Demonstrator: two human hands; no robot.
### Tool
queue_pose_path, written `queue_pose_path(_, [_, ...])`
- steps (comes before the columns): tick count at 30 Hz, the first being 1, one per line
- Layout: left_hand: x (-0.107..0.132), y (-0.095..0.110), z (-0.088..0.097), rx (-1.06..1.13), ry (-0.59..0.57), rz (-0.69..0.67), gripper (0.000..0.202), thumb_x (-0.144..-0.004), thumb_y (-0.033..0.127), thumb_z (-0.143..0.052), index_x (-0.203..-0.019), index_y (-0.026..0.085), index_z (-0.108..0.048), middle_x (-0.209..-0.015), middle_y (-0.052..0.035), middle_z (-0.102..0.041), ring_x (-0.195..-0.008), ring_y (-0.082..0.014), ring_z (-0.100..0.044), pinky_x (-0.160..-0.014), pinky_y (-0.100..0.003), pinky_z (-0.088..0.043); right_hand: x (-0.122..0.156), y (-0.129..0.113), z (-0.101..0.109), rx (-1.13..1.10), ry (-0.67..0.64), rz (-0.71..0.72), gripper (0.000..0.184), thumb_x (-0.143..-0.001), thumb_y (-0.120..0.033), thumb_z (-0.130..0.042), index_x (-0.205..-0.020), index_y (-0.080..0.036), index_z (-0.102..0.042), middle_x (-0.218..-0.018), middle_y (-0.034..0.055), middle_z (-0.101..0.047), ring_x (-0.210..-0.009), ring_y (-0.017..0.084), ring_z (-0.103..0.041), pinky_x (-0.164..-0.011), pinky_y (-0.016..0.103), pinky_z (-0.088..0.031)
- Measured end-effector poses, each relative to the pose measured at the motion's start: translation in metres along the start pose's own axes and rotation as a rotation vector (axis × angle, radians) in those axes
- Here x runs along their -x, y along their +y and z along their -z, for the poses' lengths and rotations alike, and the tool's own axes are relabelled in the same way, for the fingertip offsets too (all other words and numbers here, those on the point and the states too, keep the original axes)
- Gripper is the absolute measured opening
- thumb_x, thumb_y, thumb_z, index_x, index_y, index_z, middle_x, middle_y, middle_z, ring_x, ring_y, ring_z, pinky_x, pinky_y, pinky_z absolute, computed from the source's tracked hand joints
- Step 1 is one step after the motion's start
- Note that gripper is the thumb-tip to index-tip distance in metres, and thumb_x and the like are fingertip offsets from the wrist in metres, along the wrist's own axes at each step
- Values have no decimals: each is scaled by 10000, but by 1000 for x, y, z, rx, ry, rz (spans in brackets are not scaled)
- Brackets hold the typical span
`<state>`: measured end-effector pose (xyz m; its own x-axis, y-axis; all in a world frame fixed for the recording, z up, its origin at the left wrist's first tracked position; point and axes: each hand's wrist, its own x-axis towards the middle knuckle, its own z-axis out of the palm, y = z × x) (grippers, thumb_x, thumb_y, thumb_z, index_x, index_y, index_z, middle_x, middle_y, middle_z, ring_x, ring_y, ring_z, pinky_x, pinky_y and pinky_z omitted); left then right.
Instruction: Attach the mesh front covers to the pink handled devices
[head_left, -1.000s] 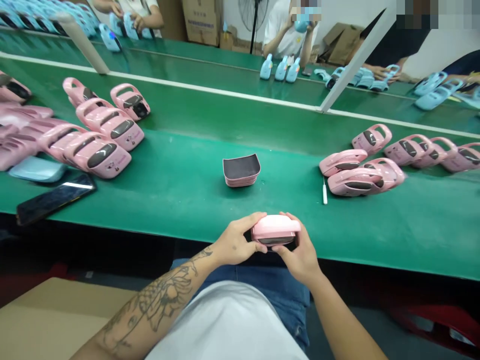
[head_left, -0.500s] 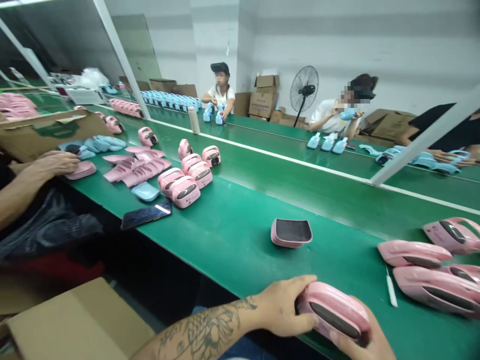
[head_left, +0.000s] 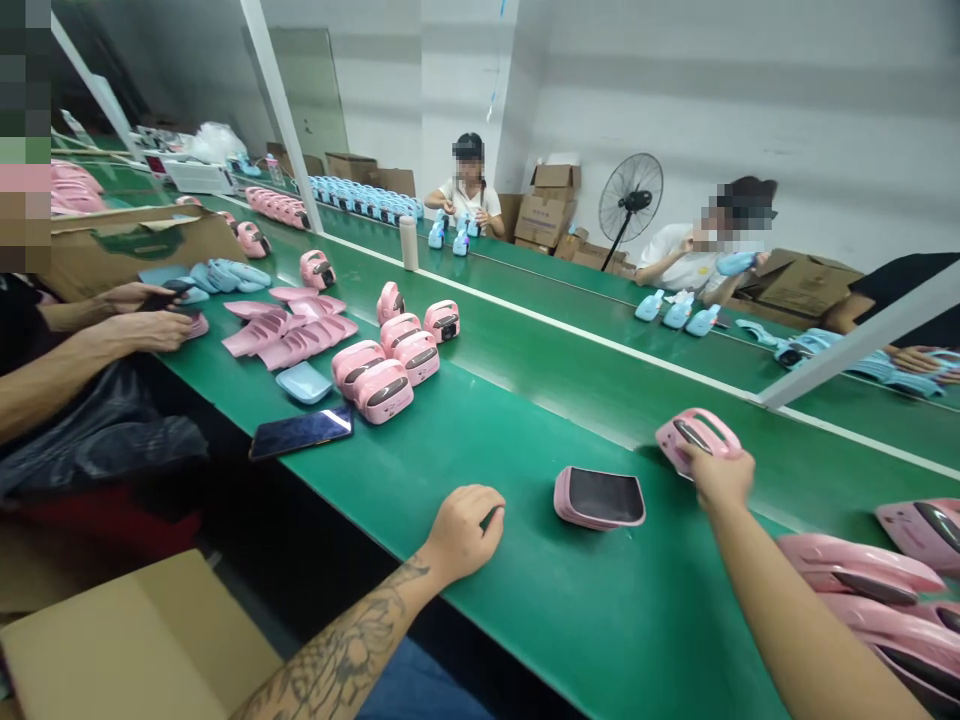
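One dark-lined tray (head_left: pixel 599 498) — pink casing (head_left: pixel 697 437) in right hand (head_left: pixel 720 478)

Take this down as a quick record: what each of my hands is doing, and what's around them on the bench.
Right hand: grips a pink plastic casing with a loop handle
Left hand: curled at the near edge of the green belt, no held item clearly visible
Between hands: pink dish-shaped shell with a dark lining
Nearby: black smartphone, more pink casings
Others: a co-worker's hands at the left
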<state>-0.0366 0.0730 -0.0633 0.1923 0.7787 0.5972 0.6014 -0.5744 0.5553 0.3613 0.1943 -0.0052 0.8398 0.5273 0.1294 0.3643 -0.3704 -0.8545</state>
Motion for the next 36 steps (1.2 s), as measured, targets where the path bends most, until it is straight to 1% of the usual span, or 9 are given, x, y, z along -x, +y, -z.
queue_pose_path(4, [1,1,-3,-15,-45,-58,201,-941,159,-550,-965,201,-745,-938,-77,-808,-913,-240,-779,-872,-412,-636,-28,-13,-41,71,88,-97,470,-959,-409,-736,-1358,-191,-619,-1443,131,-609,-1309,315,-610,-1096,556,-517])
queue_pose_path(8, [-6,7,-1,-27,-13,-49,228,-966,169,-551,-1089,208,-739,-1093,-95,-803,-1032,-250,-776,-953,-422,-635,-37,-2,-47,78,94,-85,435,-1003,-390,-691,-1380,-189,-613,-1436,120,-613,-1260,293,-639,-1050,536,-559])
queue_pose_path(14, [-47,51,-19,-135,-119,-320,319,-948,205,-615,-1247,196,-728,-1430,-180,-657,-1355,-354,-619,-1114,-546,-547,-1,32,-11,-36,32,47,437,-1002,-374,-694,-1388,-190,-604,-1438,119,-610,-1234,281,-652,-1024,514,-578])
queue_pose_path(17, [-63,67,-34,-193,-152,-414,248,-941,192,-623,-1147,177,-761,-1454,-200,-633,-1428,-404,-546,-1148,-603,-502,41,51,12,-122,-104,103,437,-957,-356,-729,-1339,-160,-644,-1250,103,-716,-1004,226,-719,-883,414,-617])
queue_pose_path(21, [-70,75,-46,-203,-174,-413,172,-931,128,-605,-945,173,-770,-1419,-171,-660,-1418,-388,-553,-1175,-590,-483,96,65,36,-242,-220,127,487,-913,-445,-689,-1276,-120,-691,-882,60,-743,-647,183,-644,-614,335,-552])
queue_pose_path(28, [-76,88,-43,5,-81,-221,147,-914,125,-657,-923,207,-778,-1369,-127,-689,-1322,-341,-636,-1121,-582,-546,134,58,57,-500,-137,242,388,-893,-546,-657,-1052,-194,-691,-915,52,-670,-762,188,-616,-726,347,-527])
queue_pose_path(30, [-76,93,-37,79,-48,-266,168,-932,113,-647,-994,210,-769,-1370,-132,-684,-1336,-323,-634,-1120,-554,-559,140,54,64,-577,-277,251,396,-890,-604,-646,-898,-210,-676,-745,19,-630,-605,166,-565,-592,319,-490])
queue_pose_path(33, [-74,106,-28,195,-35,-402,211,-934,82,-638,-1080,200,-735,-1418,-157,-642,-1412,-325,-584,-1144,-537,-550,148,49,77,-641,-639,242,577,-896,-749,-553,-756,-206,-687,-576,35,-614,-454,180,-539,-430,309,-425])
queue_pose_path(36, [-72,119,-25,276,-68,-548,256,-909,52,-642,-1121,179,-708,-1447,-188,-611,-1458,-350,-541,-1170,-542,-530,154,45,90,-784,-1038,108,788,-886,-884,-378,-1031,-223,-782,-916,144,-792,-702,298,-734,-538,410,-569])
